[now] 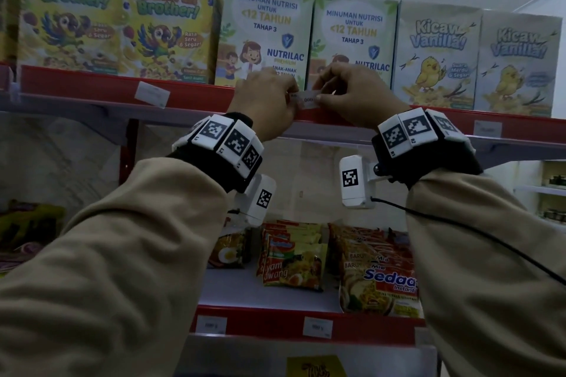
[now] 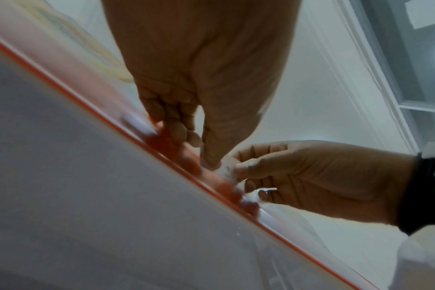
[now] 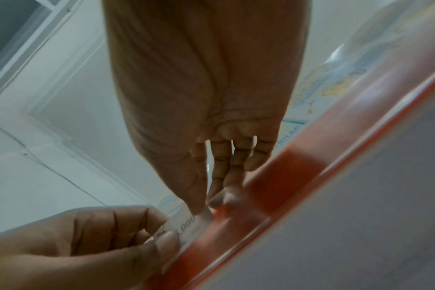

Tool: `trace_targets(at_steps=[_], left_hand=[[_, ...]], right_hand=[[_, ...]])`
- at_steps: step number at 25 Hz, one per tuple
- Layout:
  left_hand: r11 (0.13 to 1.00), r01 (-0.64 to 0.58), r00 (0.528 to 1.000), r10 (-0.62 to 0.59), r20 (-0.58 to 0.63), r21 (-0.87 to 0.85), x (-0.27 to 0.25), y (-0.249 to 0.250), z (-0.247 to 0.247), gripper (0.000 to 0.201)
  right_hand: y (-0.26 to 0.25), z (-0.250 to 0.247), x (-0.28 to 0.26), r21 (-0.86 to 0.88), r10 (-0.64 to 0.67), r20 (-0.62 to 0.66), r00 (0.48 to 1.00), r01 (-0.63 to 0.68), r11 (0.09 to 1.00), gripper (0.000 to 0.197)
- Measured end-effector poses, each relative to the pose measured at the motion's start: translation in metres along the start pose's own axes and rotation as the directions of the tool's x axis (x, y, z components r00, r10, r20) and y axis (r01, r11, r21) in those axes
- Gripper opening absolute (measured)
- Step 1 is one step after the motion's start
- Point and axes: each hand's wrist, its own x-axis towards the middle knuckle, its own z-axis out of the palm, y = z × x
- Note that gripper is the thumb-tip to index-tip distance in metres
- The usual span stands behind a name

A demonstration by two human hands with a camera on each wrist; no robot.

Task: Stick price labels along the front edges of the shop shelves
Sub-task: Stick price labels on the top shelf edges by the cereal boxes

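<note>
Sleeves (image 1: pixel 116 269) fill the near foreground, both arms raised to the top shelf. Just beyond, my left hand (image 1: pixel 266 98) pinches the left end of the price label (image 1: pixel 306 100) between thumb and forefinger; my right hand (image 1: pixel 352 92) pinches the right end the same way. It hangs level before the red shelf edge (image 1: pixel 196 95), below the two milk boxes (image 1: pixel 266 30).

Judgement: to do this well I should square the paper with the strip, touch down one end, then smooth across so nothing wrinkles, matching the height of the stuck label (image 1: pixel 152 94) further left.

Head view alone shows the boxes, neighbouring tags and noodle packets (image 1: pixel 294 257) on the lower shelf. Right wrist view shows the printed zeros and the paper lying close against the red strip; whether it touches I cannot tell. Left wrist view is blurred, showing only a white sliver between the fingertips.
</note>
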Motion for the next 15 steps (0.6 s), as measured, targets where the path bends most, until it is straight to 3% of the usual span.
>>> trace_targets(at_steps=[4,8,15], left_hand=[[0.994,-0.054,0.998,0.050,0.044,0.090,0.0008,0.0022,-0.0040,0.025],[0.999,-0.029,0.999,0.030,0.038,-0.023,-0.0004,-0.0008,-0.0049,0.017],[0.999,-0.024,0.998,0.025,0.050,-0.026,0.0018,-0.0030,-0.0054,0.018]], right_hand=[[-0.0020,-0.0072,0.0008,-0.108,0.026,0.078,0.997,-0.017,0.994,0.012],[-0.0026,-0.0072,-0.0003,-0.162,0.010,0.091,0.996,0.005,0.987,0.013],[-0.0022,-0.0037,-0.0011,-0.182,0.033,0.080,0.996,-0.018,0.983,0.015]])
